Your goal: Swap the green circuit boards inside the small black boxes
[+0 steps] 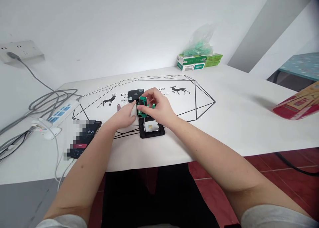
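My right hand (159,106) pinches a small green part (143,102) between thumb and fingers and holds it upright. Below the part is an opened black case (138,112), mostly covered by my hands. My left hand (124,115) closes on the case's left side, at a pale edge (134,111). Just nearer to me lies a black frame (152,134) with a silver plate and a small gold square inside. A square black cover (136,94) with a label rests behind my hands. To their left is a small purplish piece (118,107).
A phone (86,138), partly pixelated, lies left of my left forearm. Farther left are a white power strip (63,113) and coiled grey cables (47,101). Green-and-white boxes (191,62) under a plastic bag (200,43) stand by the wall. A red package (296,103) lies right.
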A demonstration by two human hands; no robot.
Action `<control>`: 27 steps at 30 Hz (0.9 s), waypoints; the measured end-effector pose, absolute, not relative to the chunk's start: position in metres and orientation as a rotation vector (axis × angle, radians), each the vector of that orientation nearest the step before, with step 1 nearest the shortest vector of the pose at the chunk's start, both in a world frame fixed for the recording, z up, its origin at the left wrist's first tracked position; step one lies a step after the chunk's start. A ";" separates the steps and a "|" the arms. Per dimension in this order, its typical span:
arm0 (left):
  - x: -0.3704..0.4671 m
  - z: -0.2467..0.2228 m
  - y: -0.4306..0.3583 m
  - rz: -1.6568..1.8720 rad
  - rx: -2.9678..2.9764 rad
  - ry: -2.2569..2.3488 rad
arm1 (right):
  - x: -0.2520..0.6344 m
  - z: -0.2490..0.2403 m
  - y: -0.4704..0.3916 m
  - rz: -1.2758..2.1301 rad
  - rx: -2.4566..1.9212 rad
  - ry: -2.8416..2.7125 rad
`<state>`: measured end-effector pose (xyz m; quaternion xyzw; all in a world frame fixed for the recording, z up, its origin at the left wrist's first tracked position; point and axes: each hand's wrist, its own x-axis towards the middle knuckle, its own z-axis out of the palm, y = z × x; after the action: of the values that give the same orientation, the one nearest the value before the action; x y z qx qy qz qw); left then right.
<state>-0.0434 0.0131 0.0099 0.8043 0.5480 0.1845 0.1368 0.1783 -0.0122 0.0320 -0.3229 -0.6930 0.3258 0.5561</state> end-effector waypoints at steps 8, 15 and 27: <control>-0.056 0.017 0.025 0.791 1.990 1.985 | 0.184 0.021 0.014 0.856 -0.709 -1.306; -0.051 0.018 0.022 0.877 1.933 1.987 | 0.183 0.006 0.025 0.854 -0.946 -1.347; -0.042 0.022 0.018 0.992 1.934 1.969 | 0.180 -0.005 0.028 0.931 -1.168 -1.491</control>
<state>-0.0417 0.0176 0.0220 0.6557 0.6678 0.3364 0.1043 0.1799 0.0282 -0.0052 -0.4814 -0.6148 0.3838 0.4929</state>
